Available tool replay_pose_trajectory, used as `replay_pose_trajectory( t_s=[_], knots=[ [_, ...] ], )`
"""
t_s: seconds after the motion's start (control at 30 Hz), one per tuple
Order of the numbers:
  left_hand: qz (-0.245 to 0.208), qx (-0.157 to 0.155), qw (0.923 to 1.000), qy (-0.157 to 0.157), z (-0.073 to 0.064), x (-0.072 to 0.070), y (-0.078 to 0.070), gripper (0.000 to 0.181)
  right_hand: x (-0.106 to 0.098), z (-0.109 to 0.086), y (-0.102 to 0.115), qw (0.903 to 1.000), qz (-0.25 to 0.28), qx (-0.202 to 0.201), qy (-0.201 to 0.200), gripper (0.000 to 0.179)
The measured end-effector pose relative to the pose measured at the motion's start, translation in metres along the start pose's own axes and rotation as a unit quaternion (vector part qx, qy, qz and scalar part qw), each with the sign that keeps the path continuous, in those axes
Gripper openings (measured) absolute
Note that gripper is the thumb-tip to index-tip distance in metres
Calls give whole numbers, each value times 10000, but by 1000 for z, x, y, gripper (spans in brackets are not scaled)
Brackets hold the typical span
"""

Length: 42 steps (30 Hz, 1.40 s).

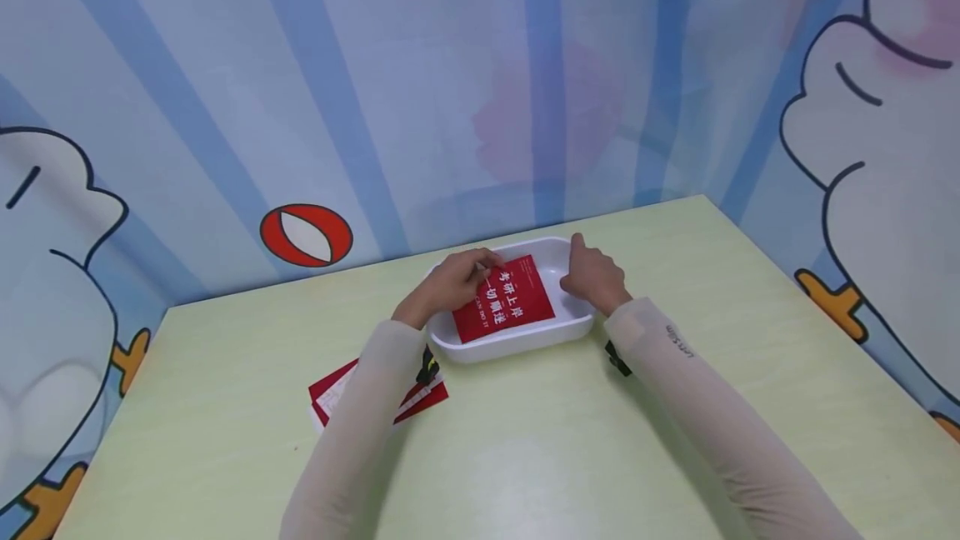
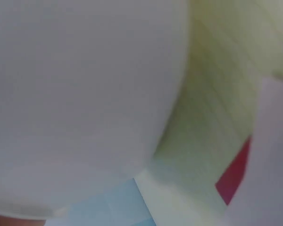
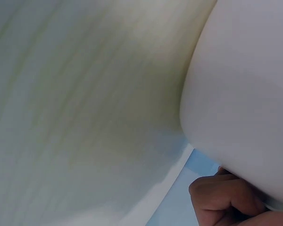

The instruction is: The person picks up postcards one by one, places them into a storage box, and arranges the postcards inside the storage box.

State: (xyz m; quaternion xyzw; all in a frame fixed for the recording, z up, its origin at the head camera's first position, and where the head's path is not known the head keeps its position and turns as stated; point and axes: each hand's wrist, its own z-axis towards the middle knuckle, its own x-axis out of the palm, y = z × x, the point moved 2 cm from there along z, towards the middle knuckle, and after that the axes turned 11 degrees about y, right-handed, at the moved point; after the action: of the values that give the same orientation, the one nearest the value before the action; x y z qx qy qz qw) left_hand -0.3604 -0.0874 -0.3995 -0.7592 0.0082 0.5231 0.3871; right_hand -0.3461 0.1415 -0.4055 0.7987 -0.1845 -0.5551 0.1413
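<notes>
The left hand [image 1: 453, 280] has its thumb and fingers closed together on the upper-left edge of a red card [image 1: 516, 298] printed in white characters. The card lies just to that hand's right, over the inside of a white tray [image 1: 517, 348]. The right hand [image 1: 595, 273] is clamped on the tray's right rim, one finger pointing away from the body – its curled knuckles show beside the outer wall in the right wrist view. Nearer the body than the left hand, a stack of red and white cards [image 1: 429, 400] lies on the tabletop [image 1: 540, 457] – partly hidden by the left sleeve [image 1: 337, 440].
</notes>
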Motion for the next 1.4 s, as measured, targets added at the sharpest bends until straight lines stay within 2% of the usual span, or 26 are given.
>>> replay_pose_trajectory(
  t_s=[0.17, 0.3, 0.53, 0.9, 1.17, 1.4],
  knots=[
    [663, -90, 9977, 93, 0, 7, 1, 45, 1, -1, 2, 10000, -26, 16, 8, 75],
    [896, -93, 9959, 63, 0, 8, -1, 50, 0, 0, 2, 10000, -40, -24, -49, 73],
    [1461, -93, 9891, 137, 1, 10, -3, 48, 0, 0, 1, 10000, -22, -48, -20, 73],
    [1945, 27, 9806, 243, 0, 12, -5, 54, 0, 0, 0, 10000, -48, -56, -32, 71],
    [2139, -5, 9761, 391, 0, 14, -6, 56, 1, 0, -1, 10000, -16, -12, -55, 73],
    [2515, -7, 9665, 514, 1, 16, -6, 53, 2, 1, 0, 10000, -14, -18, -51, 74]
  ],
)
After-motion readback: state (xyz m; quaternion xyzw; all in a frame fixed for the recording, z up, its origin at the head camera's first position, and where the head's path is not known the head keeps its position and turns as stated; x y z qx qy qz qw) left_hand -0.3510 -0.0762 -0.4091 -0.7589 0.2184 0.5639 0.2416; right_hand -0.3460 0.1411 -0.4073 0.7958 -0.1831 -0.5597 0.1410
